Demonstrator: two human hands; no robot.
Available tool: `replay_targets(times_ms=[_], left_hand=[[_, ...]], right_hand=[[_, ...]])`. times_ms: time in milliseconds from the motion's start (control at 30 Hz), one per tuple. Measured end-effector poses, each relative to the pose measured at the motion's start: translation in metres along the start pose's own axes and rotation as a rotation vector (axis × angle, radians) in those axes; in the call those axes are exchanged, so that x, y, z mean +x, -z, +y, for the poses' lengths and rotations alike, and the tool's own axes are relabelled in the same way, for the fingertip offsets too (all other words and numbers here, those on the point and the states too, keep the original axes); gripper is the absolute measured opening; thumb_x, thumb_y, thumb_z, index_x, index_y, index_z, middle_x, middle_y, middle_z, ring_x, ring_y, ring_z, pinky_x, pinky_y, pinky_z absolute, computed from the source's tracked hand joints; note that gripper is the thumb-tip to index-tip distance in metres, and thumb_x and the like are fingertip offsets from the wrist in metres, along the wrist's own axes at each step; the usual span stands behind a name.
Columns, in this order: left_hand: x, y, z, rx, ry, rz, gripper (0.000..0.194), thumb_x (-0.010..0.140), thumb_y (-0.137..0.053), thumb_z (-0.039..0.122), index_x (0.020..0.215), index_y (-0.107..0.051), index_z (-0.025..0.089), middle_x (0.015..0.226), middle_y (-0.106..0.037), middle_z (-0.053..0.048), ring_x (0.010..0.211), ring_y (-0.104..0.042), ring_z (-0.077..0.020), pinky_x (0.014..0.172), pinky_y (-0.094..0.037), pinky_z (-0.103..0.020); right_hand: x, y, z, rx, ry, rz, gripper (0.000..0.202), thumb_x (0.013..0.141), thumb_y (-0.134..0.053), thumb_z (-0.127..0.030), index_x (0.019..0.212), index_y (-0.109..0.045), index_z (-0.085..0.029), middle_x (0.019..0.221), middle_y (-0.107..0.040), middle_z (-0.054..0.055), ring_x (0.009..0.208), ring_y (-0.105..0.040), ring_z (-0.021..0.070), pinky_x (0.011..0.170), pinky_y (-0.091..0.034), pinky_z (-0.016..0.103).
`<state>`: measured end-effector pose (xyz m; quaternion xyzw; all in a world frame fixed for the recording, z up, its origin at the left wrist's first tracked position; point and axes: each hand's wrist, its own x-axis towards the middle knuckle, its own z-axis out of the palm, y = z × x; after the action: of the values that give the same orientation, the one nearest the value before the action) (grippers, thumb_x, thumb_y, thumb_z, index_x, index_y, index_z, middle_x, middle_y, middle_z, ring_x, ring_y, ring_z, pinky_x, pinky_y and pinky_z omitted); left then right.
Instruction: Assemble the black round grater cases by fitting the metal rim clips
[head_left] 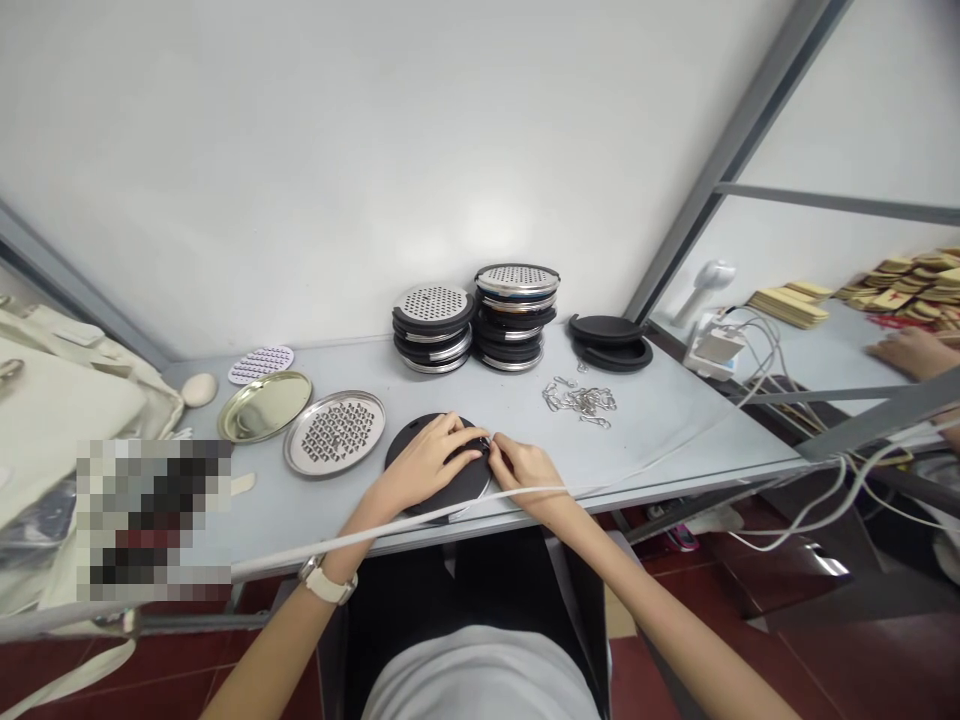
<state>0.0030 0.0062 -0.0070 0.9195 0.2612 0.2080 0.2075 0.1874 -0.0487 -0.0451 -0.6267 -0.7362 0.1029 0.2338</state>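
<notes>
A black round case (469, 488) with a thin silvery rim lies flat at the front edge of the table. My left hand (431, 460) rests over its top, thumb and forefinger closed at the right edge. There my right hand (525, 470) meets it, fingertips pinched together against the rim. A small dark, shiny bit shows between the fingertips, too small to name. To the right lies a loose pile of silvery metal clips (581, 400). On the left sit a round metal grater plate (335, 433) and a shiny gold-toned round tray (265, 407).
Two stacks of round graters in black rims (433, 325) (517, 315) stand against the wall, with black covers (611, 342) to their right. A white cable (420, 520) crosses in front of my forearms. A canvas bag (67, 400) is at left; another person's hand (911, 352) is at far right.
</notes>
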Motion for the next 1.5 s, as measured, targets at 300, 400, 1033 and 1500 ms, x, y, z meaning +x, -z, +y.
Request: replay_targets(times_ms=[300, 400, 1033, 1500], left_hand=[[0.0002, -0.0002, -0.0011, 0.003, -0.005, -0.015, 0.030, 0.097, -0.044, 0.027, 0.125, -0.056, 0.024, 0.098, -0.052, -0.006, 0.097, -0.052, -0.0205, 0.091, -0.043, -0.036], [0.0005, -0.0003, -0.0012, 0.006, -0.009, -0.014, 0.031, 0.097, -0.044, 0.027, 0.126, -0.056, 0.025, 0.099, -0.052, -0.006, 0.098, -0.051, -0.0209, 0.091, -0.043, -0.037], [0.0004, -0.0022, -0.0030, 0.021, -0.022, -0.012, 0.030, 0.097, -0.045, 0.025, 0.125, -0.056, 0.024, 0.097, -0.051, -0.005, 0.096, -0.050, -0.0200, 0.091, -0.042, -0.035], [0.0002, -0.0029, -0.0042, 0.034, -0.029, -0.012, 0.028, 0.098, -0.044, 0.030, 0.123, -0.054, 0.022, 0.100, -0.052, -0.006, 0.098, -0.051, -0.0209, 0.090, -0.042, -0.035]], right_hand=[[-0.0014, 0.0008, 0.0008, 0.032, 0.013, -0.002, 0.026, 0.096, -0.034, -0.028, 0.090, -0.058, -0.018, 0.068, -0.065, 0.003, 0.056, -0.056, 0.0148, 0.056, -0.030, 0.024], [-0.0010, 0.0007, 0.0003, 0.031, 0.010, 0.001, 0.027, 0.096, -0.034, -0.028, 0.088, -0.057, -0.018, 0.067, -0.064, 0.003, 0.055, -0.056, 0.0148, 0.056, -0.030, 0.024], [-0.0026, -0.0006, 0.0018, 0.050, 0.027, 0.013, 0.032, 0.097, -0.031, -0.030, 0.083, -0.057, -0.019, 0.063, -0.062, 0.002, 0.052, -0.055, 0.0147, 0.055, -0.030, 0.025], [-0.0028, -0.0007, 0.0002, -0.029, 0.031, 0.018, 0.034, 0.099, -0.029, -0.029, 0.085, -0.057, -0.018, 0.066, -0.065, 0.004, 0.055, -0.059, 0.0153, 0.056, -0.031, 0.025]])
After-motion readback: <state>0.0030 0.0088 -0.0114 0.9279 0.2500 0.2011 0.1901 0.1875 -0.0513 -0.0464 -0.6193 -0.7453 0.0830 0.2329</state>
